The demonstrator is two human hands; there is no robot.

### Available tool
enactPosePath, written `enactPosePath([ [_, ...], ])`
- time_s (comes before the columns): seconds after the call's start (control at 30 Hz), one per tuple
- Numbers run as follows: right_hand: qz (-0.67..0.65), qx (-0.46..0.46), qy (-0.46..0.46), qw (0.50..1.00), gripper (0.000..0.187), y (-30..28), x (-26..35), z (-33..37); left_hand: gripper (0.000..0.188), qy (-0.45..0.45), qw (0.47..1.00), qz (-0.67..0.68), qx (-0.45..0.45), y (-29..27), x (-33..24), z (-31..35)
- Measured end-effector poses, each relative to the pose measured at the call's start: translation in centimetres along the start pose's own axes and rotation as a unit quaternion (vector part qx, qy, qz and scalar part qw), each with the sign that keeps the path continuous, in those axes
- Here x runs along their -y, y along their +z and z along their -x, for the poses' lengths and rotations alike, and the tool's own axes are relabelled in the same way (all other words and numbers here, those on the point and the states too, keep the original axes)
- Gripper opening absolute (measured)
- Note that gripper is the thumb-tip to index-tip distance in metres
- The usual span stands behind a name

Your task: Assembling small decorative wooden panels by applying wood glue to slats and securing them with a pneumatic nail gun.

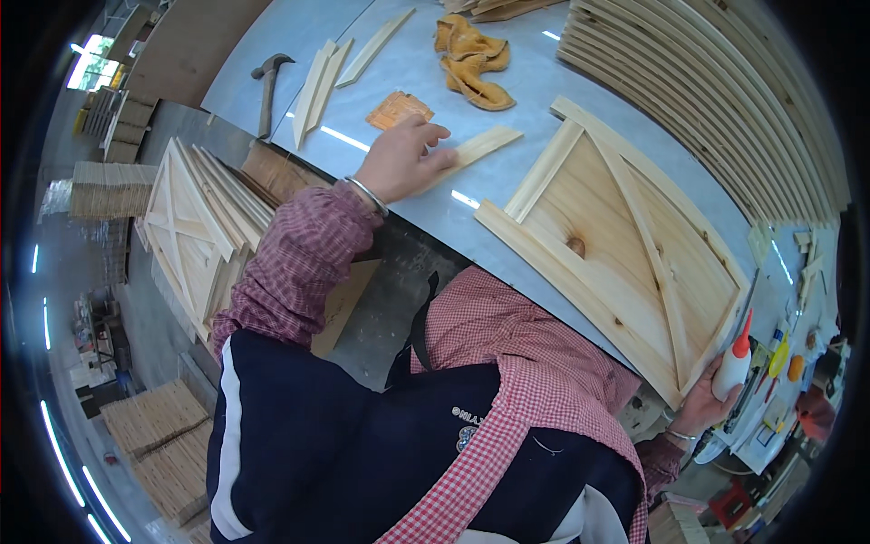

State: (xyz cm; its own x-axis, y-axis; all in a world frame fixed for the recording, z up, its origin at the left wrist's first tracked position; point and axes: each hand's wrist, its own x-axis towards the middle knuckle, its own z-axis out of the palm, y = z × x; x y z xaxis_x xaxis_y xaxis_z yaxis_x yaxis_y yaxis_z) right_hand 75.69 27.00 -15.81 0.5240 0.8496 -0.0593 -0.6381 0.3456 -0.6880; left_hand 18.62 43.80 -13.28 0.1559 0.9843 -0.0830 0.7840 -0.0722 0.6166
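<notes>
A pale blue desk (408,71) carries a framed wooden panel (607,245) at right. The right hand (703,401) grips a white bottle (732,370) beside its near right end. The left hand (399,161) is at a strip (489,145), grip unclear. Stacked panels (186,227) stand left.

Panel (621,249): bare wood, smooth, dull. Table top (408,68) under panel: smooth, glossy, shows bright light streaks. Strip (485,150) just left of panel: plain wood, matt. Slats (689,91) stacked past panel: bare wood, dull. Yellow cloth (480,53) up and left from panel: fuzzy, matt. Bottle (730,370) by panel's lower right corner: smooth white plastic. Bracelet (367,196) left of panel: shiny metal.
</notes>
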Motion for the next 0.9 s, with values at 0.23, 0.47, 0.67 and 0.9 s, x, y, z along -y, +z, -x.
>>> enactPosePath([
  [0.23,0.01,0.012,0.015,1.0,0.051,1.1,-1.1,0.3,0.042,0.057,0.979,-0.158,-0.12,2.8,0.5,1.4],
  [0.47,0.018,-0.025,-0.004,1.0,0.051,1.0,-0.8,0.4,0.034,0.013,0.996,-0.014,-0.083,2.2,0.2,1.2],
  [0.67,0.022,-0.011,0.001,1.0,0.052,0.9,-0.4,0.1,0.027,-0.062,0.969,0.237,-0.043,2.5,2.7,-0.1],
  [0.9,0.028,-0.012,0.004,1.0,0.052,0.8,-1.0,-0.1,0.022,-0.108,0.931,0.344,-0.054,2.4,2.0,-0.2],
])
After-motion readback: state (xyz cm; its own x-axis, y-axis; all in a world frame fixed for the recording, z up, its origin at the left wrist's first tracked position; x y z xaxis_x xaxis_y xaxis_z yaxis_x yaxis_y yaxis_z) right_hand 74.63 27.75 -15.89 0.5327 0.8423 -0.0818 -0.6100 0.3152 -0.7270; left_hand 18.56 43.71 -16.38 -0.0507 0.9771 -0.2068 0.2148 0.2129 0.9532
